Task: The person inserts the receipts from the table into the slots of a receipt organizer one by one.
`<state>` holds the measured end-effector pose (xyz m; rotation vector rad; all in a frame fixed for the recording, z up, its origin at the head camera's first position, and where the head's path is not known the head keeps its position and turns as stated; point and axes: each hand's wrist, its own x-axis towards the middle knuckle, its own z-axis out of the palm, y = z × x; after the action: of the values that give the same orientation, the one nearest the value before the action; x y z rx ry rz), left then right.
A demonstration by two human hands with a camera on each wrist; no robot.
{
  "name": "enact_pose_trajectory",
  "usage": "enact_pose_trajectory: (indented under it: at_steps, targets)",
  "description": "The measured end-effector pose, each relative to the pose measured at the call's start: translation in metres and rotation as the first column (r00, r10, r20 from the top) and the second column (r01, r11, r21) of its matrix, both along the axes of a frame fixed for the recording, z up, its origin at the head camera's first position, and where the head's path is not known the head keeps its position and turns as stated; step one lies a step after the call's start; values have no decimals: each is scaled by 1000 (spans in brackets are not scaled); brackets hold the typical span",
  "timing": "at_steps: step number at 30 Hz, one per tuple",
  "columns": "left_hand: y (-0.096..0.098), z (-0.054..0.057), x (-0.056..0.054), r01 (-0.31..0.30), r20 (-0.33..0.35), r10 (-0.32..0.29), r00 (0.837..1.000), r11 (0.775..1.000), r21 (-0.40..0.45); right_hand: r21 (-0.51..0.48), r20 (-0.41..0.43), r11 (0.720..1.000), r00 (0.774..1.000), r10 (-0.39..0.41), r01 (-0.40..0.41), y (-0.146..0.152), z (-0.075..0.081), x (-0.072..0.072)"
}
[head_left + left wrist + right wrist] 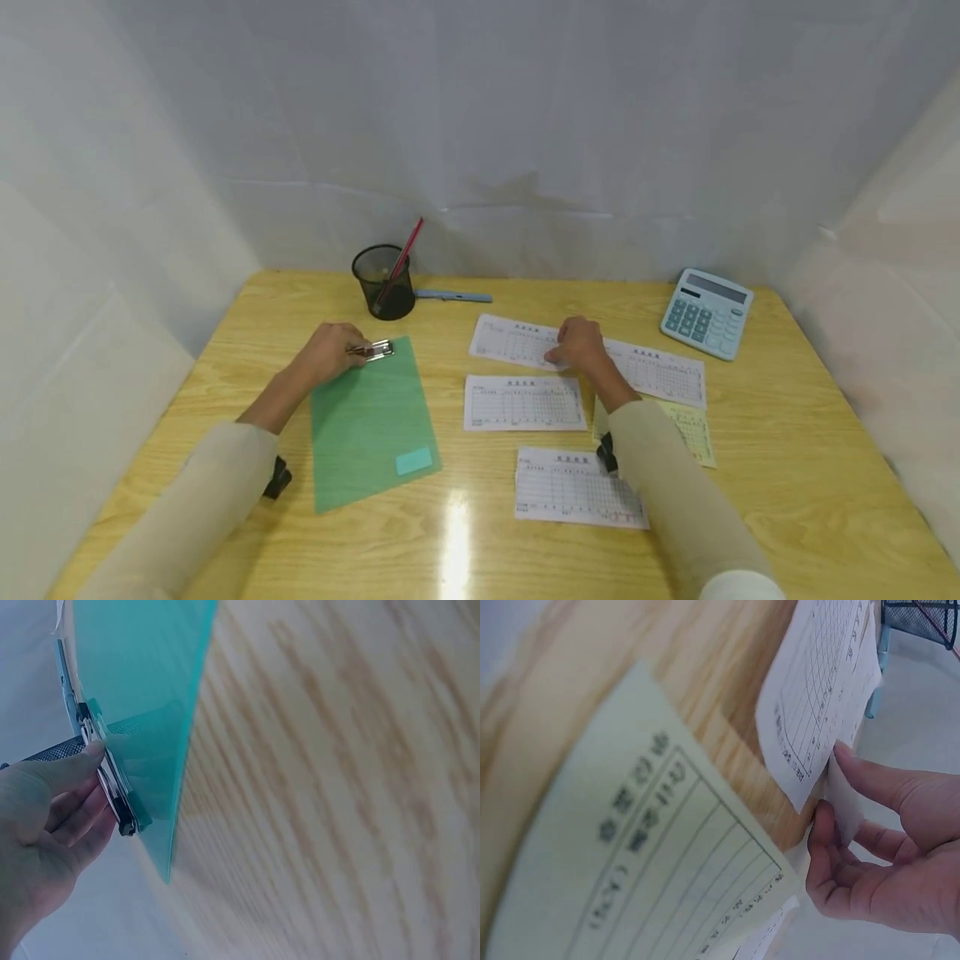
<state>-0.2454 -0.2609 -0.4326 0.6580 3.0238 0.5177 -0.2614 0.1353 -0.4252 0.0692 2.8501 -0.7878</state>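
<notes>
My left hand [333,353] pinches the metal clip [375,350] at the top of a translucent green clipboard [375,417]. In the left wrist view, the thumb lies on one side of this clip [109,769], with the fingers behind it. The clipboard lies on the table with a small light-blue label [414,461] at its lower corner. On the other side, my right hand [582,343] pinches the right end of a white printed form slip [510,340] between thumb and fingers. Just below that slip lies a second white slip [523,403].
A third white slip [667,372] and a yellow slip [693,429] lie right of the right hand. Nearer the front is another white slip [573,492]. Toward the back stand a black mesh pen cup [390,292], a blue pen [457,296] and a light-blue calculator [707,314].
</notes>
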Motion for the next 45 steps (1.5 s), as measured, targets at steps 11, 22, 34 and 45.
enact_pose_trajectory:
  at_steps: [11, 22, 34, 45]
  targets:
    - [3, 1, 6, 17, -6, -16, 1000, 1000, 19, -125, 43, 992, 999, 19, -14, 7, 0, 0]
    - [6, 1, 9, 69, -31, -69, 997, 998, -6, -381, -6, 923, 998, 67, -64, 7, 9, 9]
    - [16, 3, 13, 94, 2, -94, 996, 996, 1, -552, -177, 809, 977, 122, -201, -27, 31, 20]
    - [16, 3, 13, 89, 14, -89, 996, 996, 13, -657, -182, 708, 966, 186, -260, -60, 50, 34]
